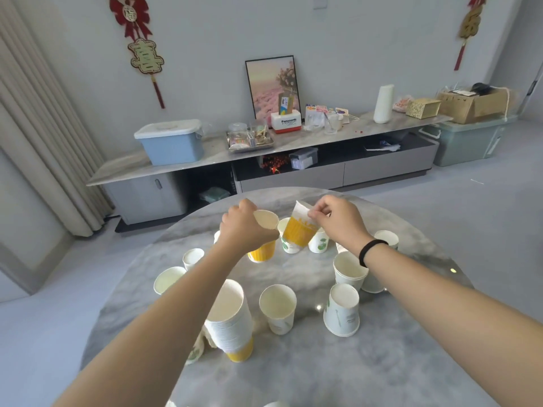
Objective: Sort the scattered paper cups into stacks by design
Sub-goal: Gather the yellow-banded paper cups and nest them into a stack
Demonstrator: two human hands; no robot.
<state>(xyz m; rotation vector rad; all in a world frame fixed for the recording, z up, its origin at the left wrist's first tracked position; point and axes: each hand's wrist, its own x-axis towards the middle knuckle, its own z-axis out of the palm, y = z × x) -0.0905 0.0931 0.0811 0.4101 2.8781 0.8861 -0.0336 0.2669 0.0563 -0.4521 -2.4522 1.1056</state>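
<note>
Your right hand [338, 220] pinches the rim of a tilted yellow-banded cup [299, 230] between thumb and fingertips, holding it off the tabletop [382, 362] at the far side. Your left hand [245, 230] has its fingers curled round a second yellow cup [264, 245], whose open mouth shows just beside the knuckles; whether its base rests on the tabletop cannot be told.

To nest the pair cleanly:
- Bring the tilted cup upright before lowering it, so its base enters the other cup's mouth squarely.
- Keep the pinch light; a paper rim probably creases under pressure.
- Steady the lower cup with your left hand until the upper one seats.
- Keep both forearms clear of the green-print cups [318, 242] standing just behind.

Containers: every loose cup whose interior shows appears empty, including the plain-looking cup [277, 308] at centre and the green-sprig cup [342, 311] to its right. The tall stack [230, 321] near your left forearm leans; its bottom cup is yellow, so it is likely the destination for the pair.
</note>
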